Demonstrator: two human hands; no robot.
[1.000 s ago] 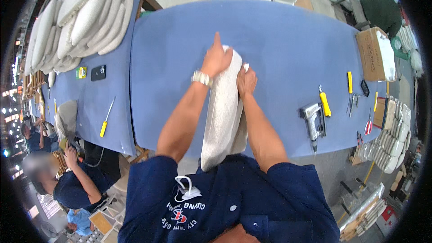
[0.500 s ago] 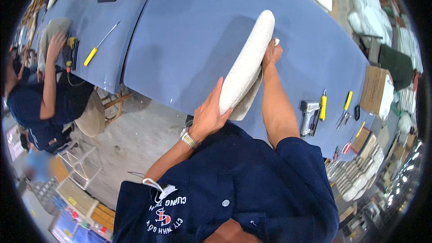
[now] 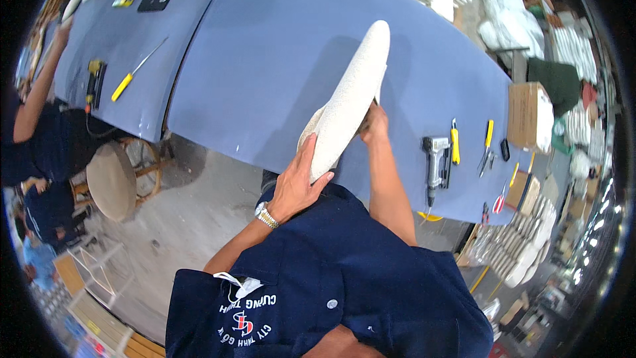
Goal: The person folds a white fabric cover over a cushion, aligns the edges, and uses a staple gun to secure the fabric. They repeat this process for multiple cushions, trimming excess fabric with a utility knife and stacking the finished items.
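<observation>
A cream fabric-covered cushion pad is held up on its edge above the blue tabletop, its far end pointing away from me. My left hand is closed on the near end, thumb on one side and fingers along the other. My right hand is at the right side, its fingers partly hidden behind the pad where a loose fabric edge shows. To the right lie a silver pneumatic staple gun, a yellow-handled tool and another yellow-handled tool.
The blue table has a seam on the left. Beyond it lie a yellow-handled screwdriver, a second staple gun and a black phone. A co-worker's arm reaches over that side. A cardboard box stands at right.
The pad has turned, so more of its left-hand flap shows, and my right hand has moved nearer to me. At left, the co-worker's hand and grey pad have left the spot by the second staple gun.
</observation>
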